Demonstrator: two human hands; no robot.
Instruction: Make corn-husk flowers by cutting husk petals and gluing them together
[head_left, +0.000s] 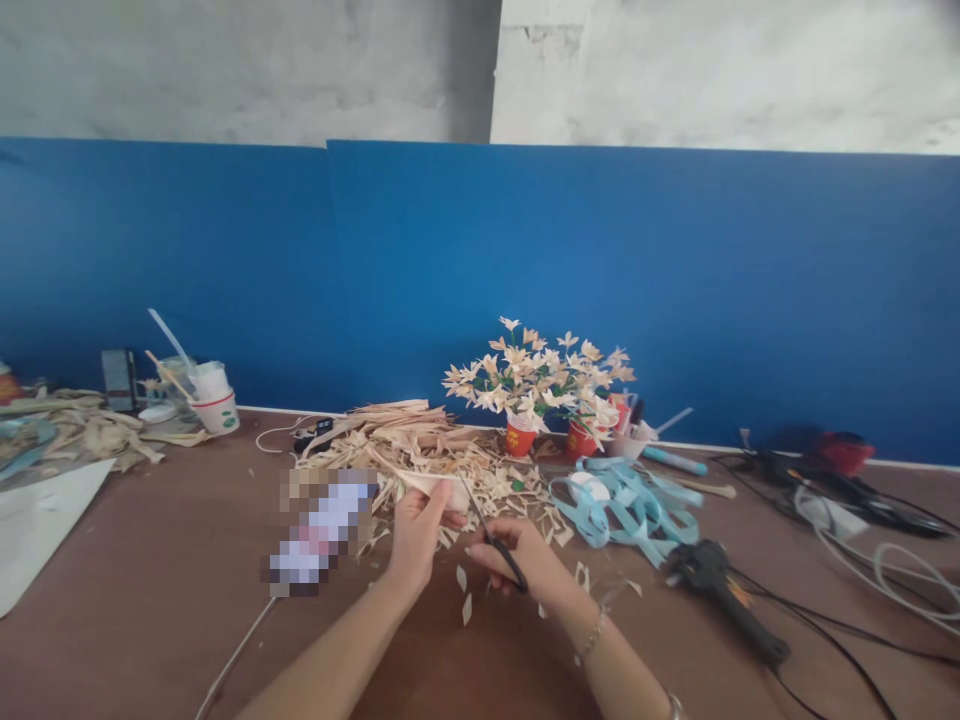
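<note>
My left hand (415, 535) pinches a pale strip of dried leaf (426, 483), holding it just above the brown table (150, 590). My right hand (517, 555) grips black-handled scissors (491, 535), whose blades point up toward the strip's right end. Small cut leaf pieces (463, 592) lie on the table below both hands. Behind my hands sits a heap of dried leaf strips and scraps (409, 435).
Red cups of handmade pale flowers (536, 385) stand by the blue back board. Light blue ribbon (626, 505), a black glue gun (720, 590) and tangled cables (862, 520) lie to the right. A white cup with tools (214, 400) and white paper (37, 530) sit on the left.
</note>
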